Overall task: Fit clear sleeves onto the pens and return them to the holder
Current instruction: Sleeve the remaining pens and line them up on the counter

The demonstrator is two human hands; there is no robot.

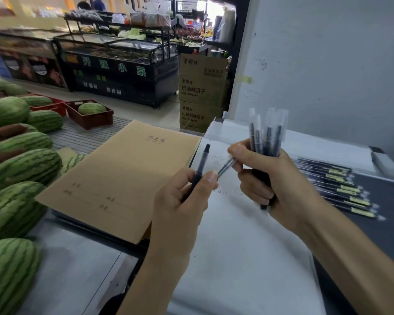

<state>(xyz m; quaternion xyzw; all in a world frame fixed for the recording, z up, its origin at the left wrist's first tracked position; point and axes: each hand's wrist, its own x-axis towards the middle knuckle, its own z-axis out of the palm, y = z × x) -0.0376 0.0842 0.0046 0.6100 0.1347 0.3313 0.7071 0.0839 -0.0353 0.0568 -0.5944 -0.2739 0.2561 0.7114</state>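
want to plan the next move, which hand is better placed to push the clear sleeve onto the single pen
Right. The right hand already pinches the clear sleeve at its fingertips, aimed toward the single pen that the left hand holds upright. It also grips a bundle of pens, so only its fingertips are free.

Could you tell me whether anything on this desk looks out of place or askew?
Nothing looks damaged or spilled. The brown notebook lies skewed across the desk, and the spare pens lie in a neat row beside the right hand.
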